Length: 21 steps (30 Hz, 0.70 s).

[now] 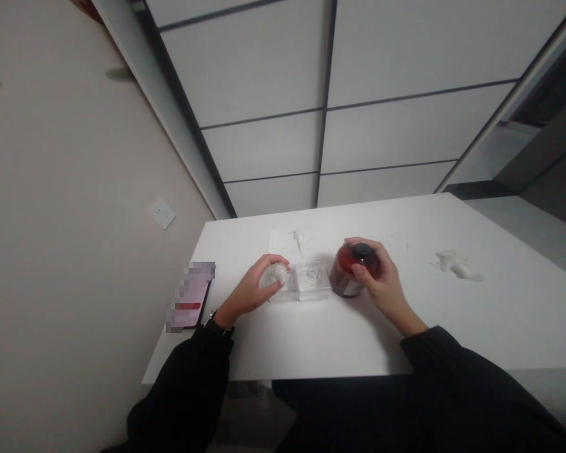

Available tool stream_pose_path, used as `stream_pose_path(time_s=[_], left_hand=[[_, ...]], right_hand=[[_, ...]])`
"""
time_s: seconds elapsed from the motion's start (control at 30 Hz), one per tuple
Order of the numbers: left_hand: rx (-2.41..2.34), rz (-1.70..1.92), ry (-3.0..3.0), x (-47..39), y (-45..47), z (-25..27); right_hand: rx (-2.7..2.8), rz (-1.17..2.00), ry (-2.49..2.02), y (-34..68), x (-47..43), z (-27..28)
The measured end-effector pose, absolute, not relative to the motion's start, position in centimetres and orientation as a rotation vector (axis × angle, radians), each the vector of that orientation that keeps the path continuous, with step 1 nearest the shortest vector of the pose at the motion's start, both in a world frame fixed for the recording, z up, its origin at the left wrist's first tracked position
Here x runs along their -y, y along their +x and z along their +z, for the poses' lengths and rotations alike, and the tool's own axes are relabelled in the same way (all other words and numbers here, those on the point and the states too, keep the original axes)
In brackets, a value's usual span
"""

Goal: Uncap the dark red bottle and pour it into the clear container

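My left hand [258, 282] is closed round a small, whitish, shiny ball-like thing [280, 272]; its exact kind is unclear. Below and beside it is a clear plastic box [314, 288] with two parts, and a clear lump-like shape shows in the right part. Fingers and thumb of my right hand [383, 277] wrap round a dark red bottle [344, 279] with a black cap [363, 250]. The bottle is roughly upright at the right end of the box, and its label is partly covered.
The white table [302, 346] carries a phone [193, 296] at its left edge. A crumpled whitish tissue-like piece [458, 265] lies to the right. Behind the box are a small white object [299, 238] and a thin sheet. A wall with a socket [162, 214] borders the left.
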<state>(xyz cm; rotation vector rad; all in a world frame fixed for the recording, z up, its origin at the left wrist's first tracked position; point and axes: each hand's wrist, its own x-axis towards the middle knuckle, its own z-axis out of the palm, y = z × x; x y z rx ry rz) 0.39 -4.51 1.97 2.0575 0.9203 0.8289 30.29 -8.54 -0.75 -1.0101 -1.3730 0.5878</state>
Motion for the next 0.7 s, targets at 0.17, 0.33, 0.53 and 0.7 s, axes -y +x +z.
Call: stream_pose_path(time_s=[0.17,0.33,0.53,0.7], left_hand=[[-0.877,0.793,1.964,4.29,0.48,1.62],[-0.877,0.723,2.011,4.04,0.46,1.78],[-0.86,0.74,1.974,3.91,0.21,1.47],[-0.902,0.695,1.967,3.85,0.15,1.44]], right_hand=[[1.381,0.571,-1.025,30.34,8.53,-0.78],[1.378,0.568,-1.037,30.32,8.53,-0.63],[1.374,0.56,-1.028,30.28,8.53,-0.6],[1.379,0.567,-1.025,30.29,8.57,-0.7]])
